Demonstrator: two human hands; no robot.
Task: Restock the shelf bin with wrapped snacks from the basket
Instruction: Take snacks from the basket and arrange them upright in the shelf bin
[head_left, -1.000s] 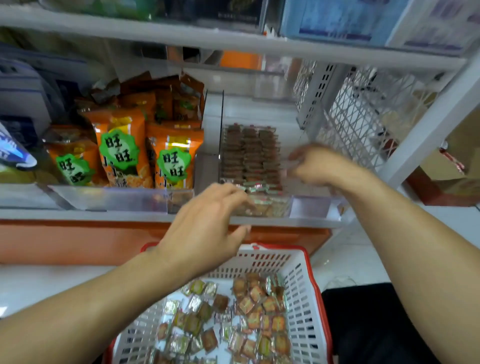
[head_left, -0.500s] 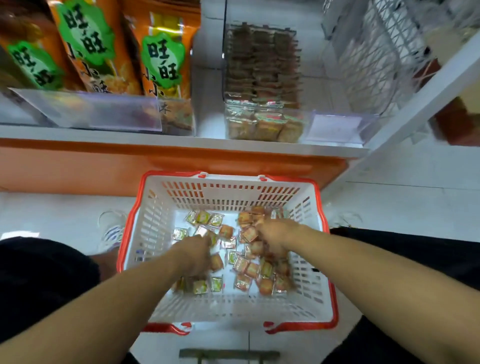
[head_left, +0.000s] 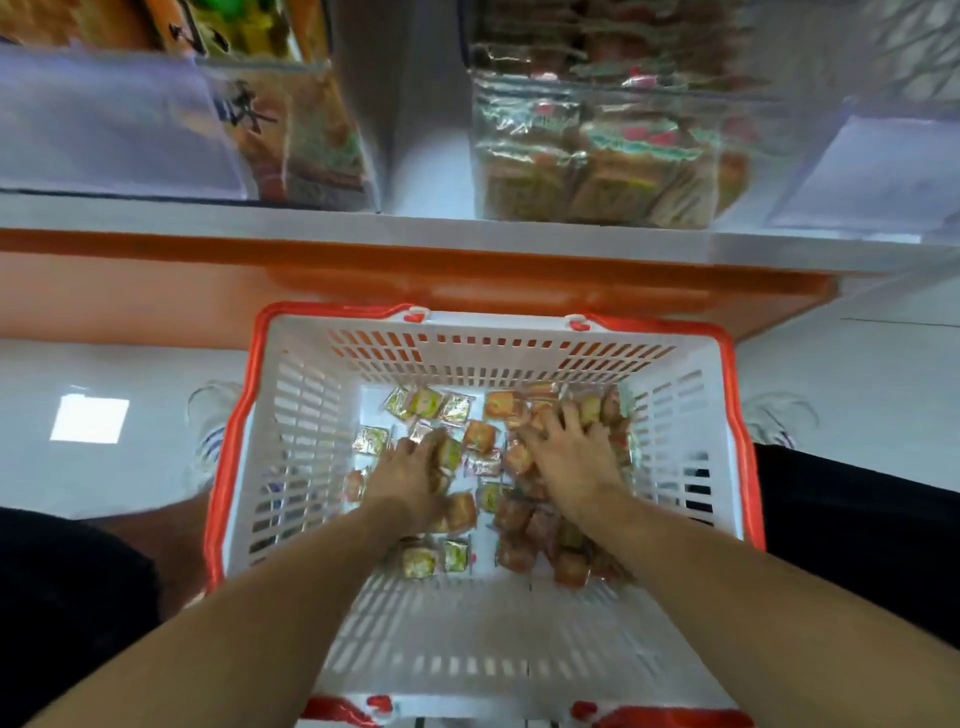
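Note:
A white basket with a red rim (head_left: 291, 415) stands on the floor below the shelf, with several small wrapped snacks (head_left: 423, 402) scattered on its bottom. Both my hands are down inside it. My left hand (head_left: 410, 475) curls its fingers round a wrapped snack (head_left: 449, 452) in the middle of the basket. My right hand (head_left: 569, 452) lies spread over the pile of orange-wrapped snacks (head_left: 519, 519) on the right side, fingers among them. Above, the clear shelf bin (head_left: 597, 156) holds more wrapped snacks behind its front wall.
Orange snack bags (head_left: 291, 124) stand on the shelf to the left of the bin behind a clear price strip. The shelf's white edge (head_left: 363, 223) and an orange base panel (head_left: 156, 306) run above the basket. My dark-clothed knees flank the basket on white floor.
Both hands came down from the shelf bin into the basket a second ago. Since half a second ago they have settled deeper among the snacks, and the view has tilted further down.

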